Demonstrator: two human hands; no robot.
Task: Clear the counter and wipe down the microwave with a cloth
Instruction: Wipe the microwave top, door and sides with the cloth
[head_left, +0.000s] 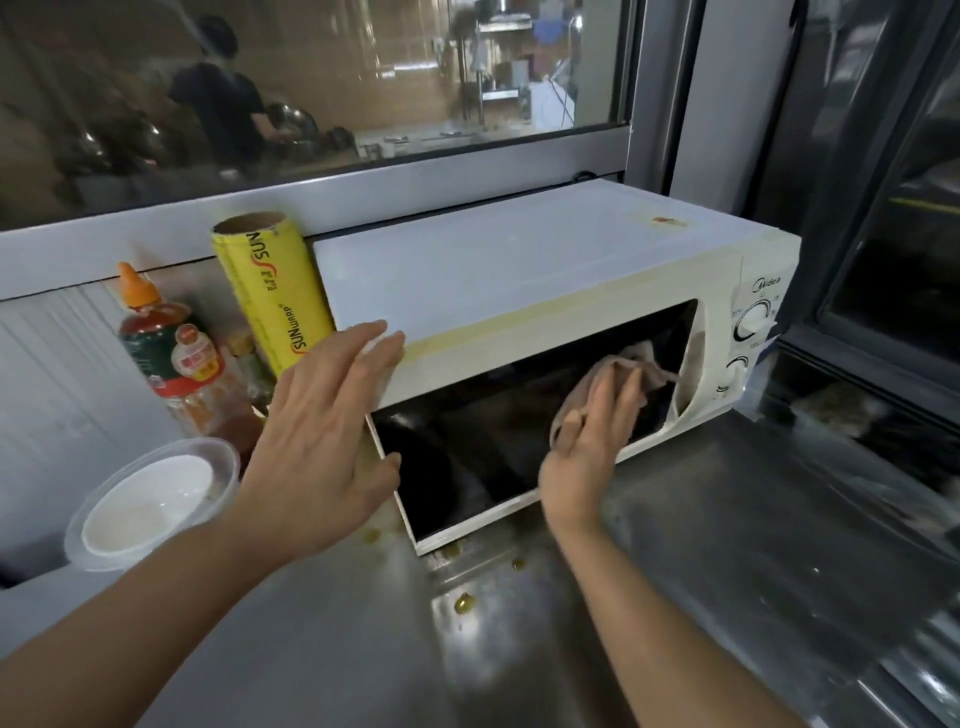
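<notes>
Boxy white microwave (519, 270): flat left hand (322, 441) steadies; right hand (587, 452) presses crumpled cloth (639, 364).

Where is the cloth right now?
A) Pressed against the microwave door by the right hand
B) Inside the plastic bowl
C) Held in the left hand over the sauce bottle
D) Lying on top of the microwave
A: the right hand presses the cloth flat against the dark door, while the left hand steadies the microwave.

The counter (701, 545) lies open in front of the microwave (519, 270). Left of it, a cling-wrap roll (275, 296), sauce bottle (176, 358) and lidded plastic container (150, 504) crowd the passage.
</notes>
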